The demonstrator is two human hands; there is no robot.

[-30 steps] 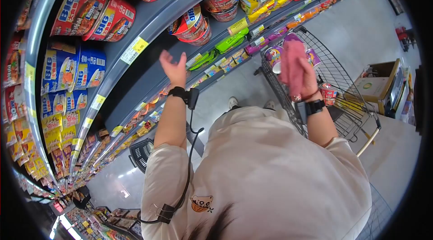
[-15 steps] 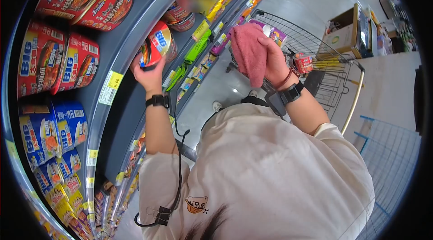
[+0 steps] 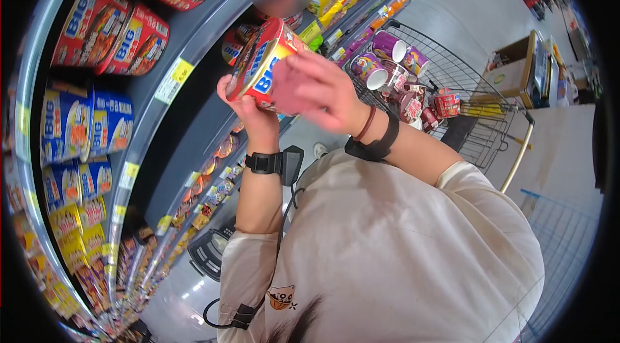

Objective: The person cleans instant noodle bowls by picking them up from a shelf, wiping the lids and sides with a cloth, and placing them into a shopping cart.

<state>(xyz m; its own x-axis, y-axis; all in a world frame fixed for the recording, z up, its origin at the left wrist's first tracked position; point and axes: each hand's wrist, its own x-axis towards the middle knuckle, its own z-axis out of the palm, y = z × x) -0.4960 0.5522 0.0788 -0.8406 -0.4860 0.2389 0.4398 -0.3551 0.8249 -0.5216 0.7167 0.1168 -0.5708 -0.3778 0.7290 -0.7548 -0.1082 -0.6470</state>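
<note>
A red instant noodle tub [image 3: 263, 62] marked BIG is tilted in front of the shelf. My left hand [image 3: 252, 105] is closed around its lower end, with the thumb on the near side. Against the tub's side my right hand [image 3: 328, 91] presses a pink cloth [image 3: 288, 90]; its fingers are blurred by motion. Behind the tub, more red tubs [image 3: 237, 43] stand on the shelf, partly hidden.
To the left, the shelf holds red tubs [image 3: 106, 33] and blue tubs [image 3: 84, 123]. A wire shopping cart [image 3: 494, 107] on the right carries several purple cups [image 3: 389, 46] and red cups. Beyond the cart is a cardboard box [image 3: 513, 78].
The noodle tub has come off the shelf and up toward me in my left hand. My right hand has moved left from over the cart, bringing the cloth onto the tub.
</note>
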